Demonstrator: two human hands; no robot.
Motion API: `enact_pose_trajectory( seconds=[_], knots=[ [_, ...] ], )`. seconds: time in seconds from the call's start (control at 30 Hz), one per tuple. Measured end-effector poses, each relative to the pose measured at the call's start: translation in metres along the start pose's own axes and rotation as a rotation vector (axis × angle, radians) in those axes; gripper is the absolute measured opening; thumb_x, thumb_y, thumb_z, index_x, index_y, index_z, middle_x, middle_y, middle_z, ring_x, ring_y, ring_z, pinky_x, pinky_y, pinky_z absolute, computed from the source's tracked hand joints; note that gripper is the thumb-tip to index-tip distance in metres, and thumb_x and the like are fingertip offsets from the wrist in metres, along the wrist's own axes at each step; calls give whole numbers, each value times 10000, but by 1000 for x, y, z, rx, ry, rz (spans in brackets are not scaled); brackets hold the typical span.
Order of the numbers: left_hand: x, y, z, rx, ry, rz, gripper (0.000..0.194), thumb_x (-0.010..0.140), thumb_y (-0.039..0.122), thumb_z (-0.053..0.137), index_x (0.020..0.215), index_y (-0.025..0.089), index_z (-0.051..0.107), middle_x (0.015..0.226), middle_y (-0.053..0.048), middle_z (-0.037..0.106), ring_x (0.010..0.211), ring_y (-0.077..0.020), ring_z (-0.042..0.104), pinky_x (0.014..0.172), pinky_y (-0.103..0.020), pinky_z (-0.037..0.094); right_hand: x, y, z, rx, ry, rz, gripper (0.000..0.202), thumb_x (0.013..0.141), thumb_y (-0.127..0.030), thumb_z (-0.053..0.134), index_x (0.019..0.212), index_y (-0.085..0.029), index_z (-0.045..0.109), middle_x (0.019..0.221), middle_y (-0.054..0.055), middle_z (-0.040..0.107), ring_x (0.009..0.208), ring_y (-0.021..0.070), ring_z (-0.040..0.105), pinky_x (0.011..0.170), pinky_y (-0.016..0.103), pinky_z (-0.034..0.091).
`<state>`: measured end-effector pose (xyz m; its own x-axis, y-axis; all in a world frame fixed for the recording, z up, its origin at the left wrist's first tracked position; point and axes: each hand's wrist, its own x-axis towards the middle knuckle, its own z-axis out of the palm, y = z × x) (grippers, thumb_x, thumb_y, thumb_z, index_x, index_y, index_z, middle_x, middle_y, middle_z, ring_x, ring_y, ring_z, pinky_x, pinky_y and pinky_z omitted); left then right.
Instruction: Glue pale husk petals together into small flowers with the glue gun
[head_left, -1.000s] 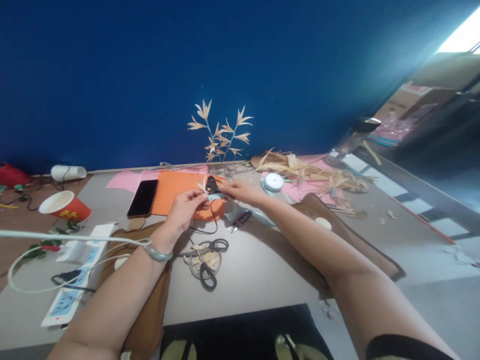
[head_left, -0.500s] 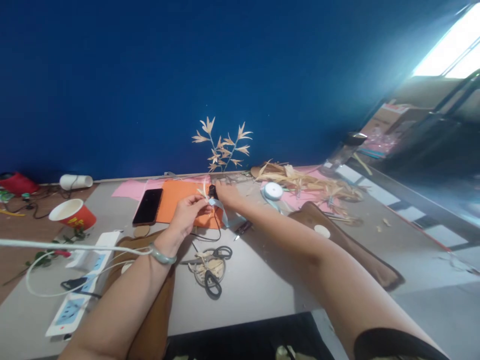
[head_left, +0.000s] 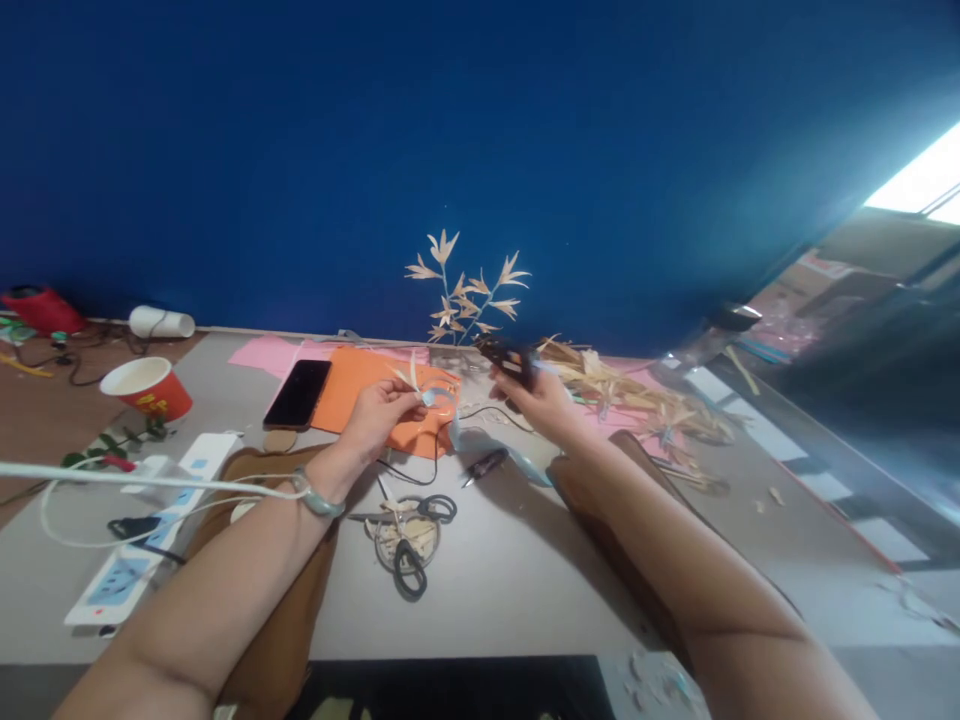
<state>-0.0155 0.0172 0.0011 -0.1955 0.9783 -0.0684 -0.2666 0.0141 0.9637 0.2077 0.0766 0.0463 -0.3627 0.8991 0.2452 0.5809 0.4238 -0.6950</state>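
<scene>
Near the back edge of the tabletop (head_left: 480, 600), a black tool (head_left: 514, 360) and a pale sliver (head_left: 413, 372) were in hand

Behind the tabletop's back edge rose a blue wall (head_left: 262, 170). Two brown pads (head_left: 281, 610) lay on the tabletop, one toward the front left corner, the other right of centre. Dried husks (head_left: 645, 390) sprawled over pink sheets (head_left: 259, 353) toward the back right corner. A power strip (head_left: 131, 575) slanted along the left edge, and an orange sheet (head_left: 345, 368) lay left of centre at the back.

The right hand (head_left: 544, 400) was wrapped around the black tool, close to the husks. The left hand (head_left: 379, 415) was nearly closed, finger and thumb pinching the pale sliver over the orange sheet.

A spray of pale blossoms (head_left: 466, 302) stood upright by the back edge. A dark phone (head_left: 298, 393) lay beside the orange sheet's left side, and a red paper cup (head_left: 161, 394) stood near the left edge. Black-handled scissors (head_left: 403, 528) lay open near the middle. A light blue ribbon (head_left: 534, 462) trailed rightward from beside the left hand; whether that hand also gripped it could not be told.
</scene>
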Motion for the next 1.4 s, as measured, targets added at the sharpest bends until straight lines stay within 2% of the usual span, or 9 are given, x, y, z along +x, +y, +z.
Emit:
enact_pose_trajectory(
  seconds=[0.1,0.2,0.37,0.53,1.0,1.23,1.4],
  knots=[
    [0,2,-2,37,-17,66,309,594,347,794,717,123,620,611,-39,676,571,-140,646,661,-299,544,-24,-3,2,282,-134,-34,386,891,-478,464,937,-128,622,738,77,677,650,174,633,630,287,485],
    [0,5,-2,92,-12,121,294,621,358,777,732,127,634,618,-36,675,591,-146,644,667,-300,537,-38,-2,6,233,-227,-73,374,905,-472,467,854,-139,630,664,57,655,608,164,611,626,286,474],
    [-1,5,-3,158,-23,212,241,672,346,740,744,144,629,621,-24,675,613,-145,645,665,-280,519,-43,-3,12,87,-315,-115,332,918,-396,445,757,-158,610,560,25,611,509,140,547,528,255,415],
    [-5,5,-1,225,-27,240,196,684,306,734,723,156,613,629,-23,687,635,-152,659,662,-264,511,-45,-11,13,0,-274,-188,248,909,-314,450,764,-181,600,571,13,596,561,149,553,594,261,429],
    [-10,5,3,231,-47,269,163,681,278,752,719,157,649,683,-33,712,680,-160,673,688,-254,504,-48,-10,17,-32,-250,-260,253,919,-352,435,935,-163,603,639,39,607,604,168,565,589,267,409],
    [-12,7,4,252,-44,291,145,706,279,735,717,150,670,688,-40,713,682,-162,671,695,-261,509,-47,-11,15,-41,-239,-284,221,912,-346,439,811,-191,559,616,35,576,581,166,546,565,273,390],
    [-12,7,5,229,-34,266,143,687,278,750,705,154,680,677,-38,708,683,-164,669,722,-270,513,-47,-11,15,-42,-238,-274,210,908,-342,440,799,-197,545,617,37,571,581,169,540,569,281,391]
  ],
)
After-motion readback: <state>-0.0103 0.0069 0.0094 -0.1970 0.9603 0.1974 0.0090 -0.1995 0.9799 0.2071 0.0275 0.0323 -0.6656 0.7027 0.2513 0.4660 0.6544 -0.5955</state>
